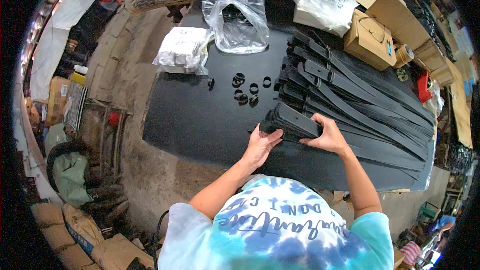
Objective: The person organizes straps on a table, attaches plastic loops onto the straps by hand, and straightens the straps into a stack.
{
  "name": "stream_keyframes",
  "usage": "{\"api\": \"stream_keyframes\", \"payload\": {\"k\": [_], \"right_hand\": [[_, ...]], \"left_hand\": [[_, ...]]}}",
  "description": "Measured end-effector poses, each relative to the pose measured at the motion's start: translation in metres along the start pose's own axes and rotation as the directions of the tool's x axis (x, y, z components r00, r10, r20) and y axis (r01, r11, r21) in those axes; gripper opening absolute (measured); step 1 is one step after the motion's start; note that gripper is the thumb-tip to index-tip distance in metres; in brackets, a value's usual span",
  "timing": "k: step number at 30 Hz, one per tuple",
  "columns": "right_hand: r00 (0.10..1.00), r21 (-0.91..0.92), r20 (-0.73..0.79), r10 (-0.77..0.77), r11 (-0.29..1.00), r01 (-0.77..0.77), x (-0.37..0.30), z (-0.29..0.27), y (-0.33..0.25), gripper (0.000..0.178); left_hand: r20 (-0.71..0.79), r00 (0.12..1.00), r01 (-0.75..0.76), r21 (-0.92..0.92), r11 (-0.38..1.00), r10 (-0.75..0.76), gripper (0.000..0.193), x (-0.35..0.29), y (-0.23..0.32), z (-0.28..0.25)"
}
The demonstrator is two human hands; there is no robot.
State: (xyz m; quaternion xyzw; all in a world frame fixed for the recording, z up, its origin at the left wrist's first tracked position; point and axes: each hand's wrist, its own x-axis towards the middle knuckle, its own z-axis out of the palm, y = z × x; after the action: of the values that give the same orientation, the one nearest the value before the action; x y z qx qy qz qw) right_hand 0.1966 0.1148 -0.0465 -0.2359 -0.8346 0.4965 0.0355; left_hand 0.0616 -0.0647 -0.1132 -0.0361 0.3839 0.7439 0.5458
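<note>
Gripping one end of a black strap stack (295, 120): left hand (260, 146) pinches its near-left tip, right hand (327, 137) clasps alongside; long axis runs away rightward across the surface (200, 120).

1. One view only: a head-worn fisheye camera, looking steeply down from above the person's chest.
2. It faces forward across the black table (200, 120), close enough that both forearms enter from the lower edge.
3. Straight edges bend toward the dark round rim.
</note>
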Motion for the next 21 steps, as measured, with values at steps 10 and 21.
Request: {"api": "stream_keyframes", "payload": {"k": [10, 21], "right_hand": [[0.995, -0.025, -0.097, -0.012, 1.000, 0.010, 0.000, 0.010, 0.005, 0.042], [0.995, 0.034, -0.097, 0.023, 0.999, -0.020, -0.001, -0.001, 0.003, 0.043]], "left_hand": [[-0.300, 0.537, -0.339, 0.780, 0.527, 0.789, 0.032, 0.093, 0.145, -0.091], [0.044, 0.606, -0.287, 0.943, 0.167, 0.794, 0.027, 0.072, 0.127, -0.077]]}}
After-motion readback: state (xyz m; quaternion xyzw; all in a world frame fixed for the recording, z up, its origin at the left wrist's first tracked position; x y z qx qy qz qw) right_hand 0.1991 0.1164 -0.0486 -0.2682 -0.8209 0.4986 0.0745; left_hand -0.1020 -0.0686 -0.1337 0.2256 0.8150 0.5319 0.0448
